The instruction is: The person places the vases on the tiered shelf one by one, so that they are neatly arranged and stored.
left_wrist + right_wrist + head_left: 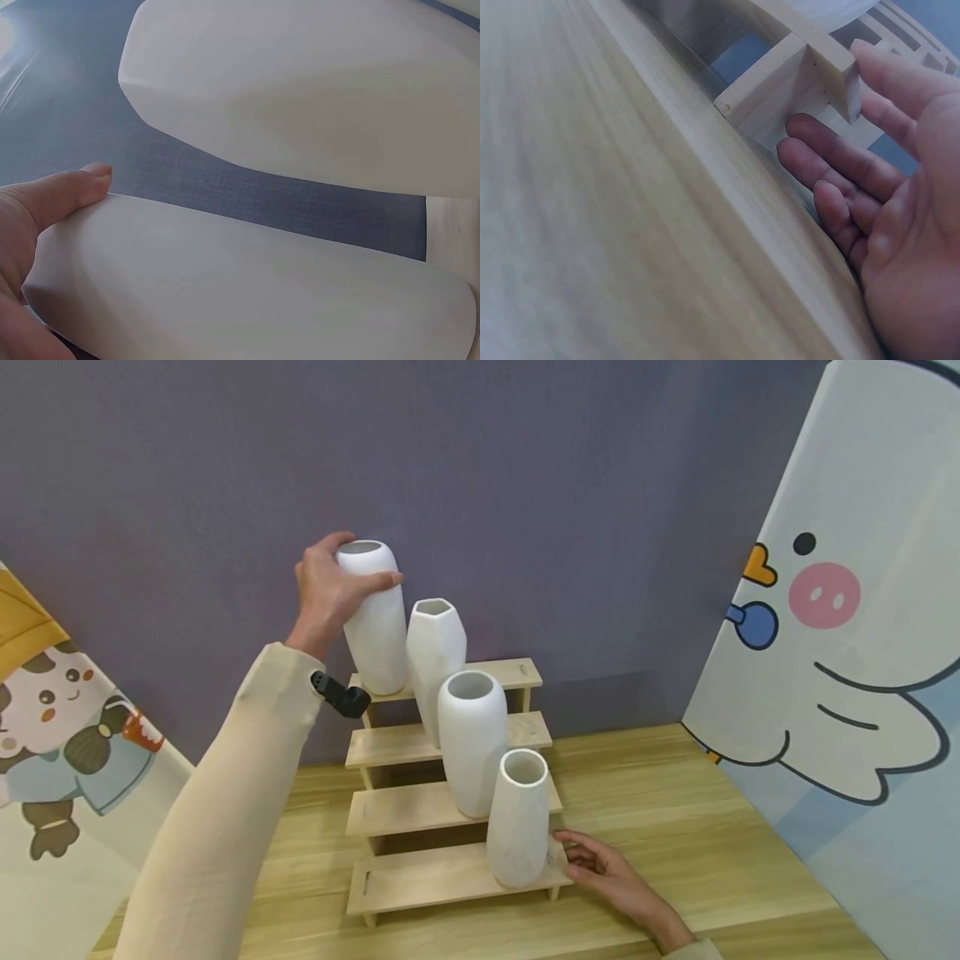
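Note:
My left hand [330,589] grips a tall white vase [378,639] near its rim, with the thumb across the front. The vase's base is at the top step of a wooden stepped stand [427,868]; whether it bears fully there I cannot tell. In the left wrist view the thumb lies along the held vase [247,277]. Beside it stands a faceted vase [435,668], one step down. Lower follow a rounded vase [472,743] and a tapered vase [519,827] on the bottom step. My right hand [611,877] pinches the bottom step's right end [829,67], thumb and index finger about it.
The stand rests on a wood-grain table [637,793] against a grey wall [562,510]. A panel with a cartoon pig-nosed figure [862,610] rises at the right, and one with another cartoon figure [67,718] at the left.

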Available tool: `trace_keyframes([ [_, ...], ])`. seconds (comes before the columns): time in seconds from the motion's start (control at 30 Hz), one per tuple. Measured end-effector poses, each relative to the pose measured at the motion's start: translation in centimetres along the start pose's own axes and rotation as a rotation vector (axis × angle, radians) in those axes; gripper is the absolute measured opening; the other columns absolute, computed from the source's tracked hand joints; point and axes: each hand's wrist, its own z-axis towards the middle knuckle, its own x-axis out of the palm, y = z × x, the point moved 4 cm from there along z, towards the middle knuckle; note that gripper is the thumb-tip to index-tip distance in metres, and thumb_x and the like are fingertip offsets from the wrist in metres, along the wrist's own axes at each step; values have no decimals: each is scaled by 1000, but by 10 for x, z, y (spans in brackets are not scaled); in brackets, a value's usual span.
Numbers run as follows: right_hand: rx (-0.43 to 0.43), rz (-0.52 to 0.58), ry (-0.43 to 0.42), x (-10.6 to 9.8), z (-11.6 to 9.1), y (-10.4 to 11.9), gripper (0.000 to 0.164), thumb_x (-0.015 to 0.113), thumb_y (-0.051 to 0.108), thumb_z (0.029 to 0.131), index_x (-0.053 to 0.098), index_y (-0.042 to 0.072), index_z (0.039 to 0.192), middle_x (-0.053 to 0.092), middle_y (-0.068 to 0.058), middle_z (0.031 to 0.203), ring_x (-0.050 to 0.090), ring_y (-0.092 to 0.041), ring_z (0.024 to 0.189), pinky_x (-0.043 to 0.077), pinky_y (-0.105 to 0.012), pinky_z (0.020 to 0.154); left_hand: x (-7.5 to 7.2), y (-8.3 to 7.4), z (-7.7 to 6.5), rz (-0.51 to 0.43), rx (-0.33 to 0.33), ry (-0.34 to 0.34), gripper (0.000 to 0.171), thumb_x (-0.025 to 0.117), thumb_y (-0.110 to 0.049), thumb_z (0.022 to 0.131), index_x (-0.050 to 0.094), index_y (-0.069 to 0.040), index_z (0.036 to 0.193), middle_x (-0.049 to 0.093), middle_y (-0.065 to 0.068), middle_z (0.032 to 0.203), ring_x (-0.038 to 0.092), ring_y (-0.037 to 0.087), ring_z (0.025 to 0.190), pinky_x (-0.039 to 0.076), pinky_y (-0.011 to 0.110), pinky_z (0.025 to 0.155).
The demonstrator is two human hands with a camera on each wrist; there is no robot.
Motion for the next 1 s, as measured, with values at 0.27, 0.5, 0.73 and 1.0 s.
trace_keyframes([
  [0.27,-23,4,2,2,-1,3,49,51,11,104,38,-4,149,56,22,131,58,3,112,51,-19,92,3,1,-2,1,-13,11,87,86,-37,74,46,-22,150,47,15,149,51,30,129,55,45,100],
  [0.5,-34,1,9,3,-1,3,49,50,9,104,37,-5,149,57,19,130,58,2,112,51,-20,92,0,3,-3,13,-18,11,87,85,-38,74,45,-22,150,45,15,150,44,31,135,53,46,102],
  [0.73,-62,-12,4,2,1,6,49,51,8,103,38,-7,148,57,16,129,58,3,111,51,-19,91,1,0,-2,44,3,59,90,83,-40,78,37,-21,154,49,17,148,55,34,126,55,48,100],
  [1.0,-54,-11,3,1,1,6,49,51,9,103,38,-6,148,57,20,130,57,3,112,51,-19,91,3,2,-2,93,10,95,99,82,-44,77,28,-24,157,47,17,150,53,35,130,52,50,102],
])
